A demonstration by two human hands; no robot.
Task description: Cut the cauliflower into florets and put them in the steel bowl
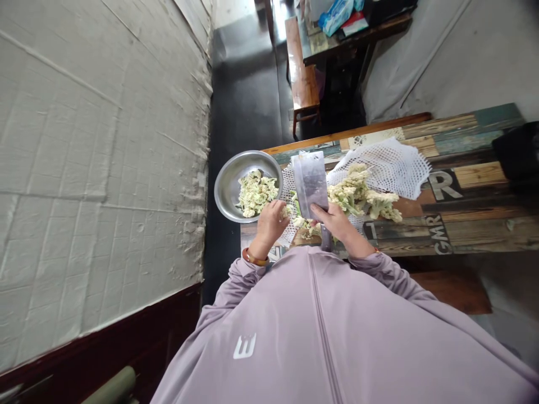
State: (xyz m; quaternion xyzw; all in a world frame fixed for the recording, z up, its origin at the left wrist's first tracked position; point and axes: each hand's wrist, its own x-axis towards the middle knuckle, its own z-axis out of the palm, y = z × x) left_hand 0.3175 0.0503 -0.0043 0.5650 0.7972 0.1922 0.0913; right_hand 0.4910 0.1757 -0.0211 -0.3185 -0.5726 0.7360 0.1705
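Note:
My right hand (336, 219) is closed round a cleaver (310, 180), with the wide metal blade pointing away from me and the dark handle toward my chest. My left hand (272, 223) is at the near right rim of a metal bowl (225, 197), its fingers curled on a pale bit of cauliflower, mostly hidden by the hand. Chopped cauliflower (257, 192) lies inside the bowl. Under and beside the blade are small cut bits (304, 224). Larger cauliflower florets (357, 193) rest to the right of the cleaver, partly on white netting (389, 163).
A patchwork-patterned wooden table (475, 207) carries all this, the bowl at its left end. Close by on the left rises a white wall (105, 140). Beyond are a wooden bench (302, 73) and another table (315, 47) with bags. A black object (517, 148) sits far right.

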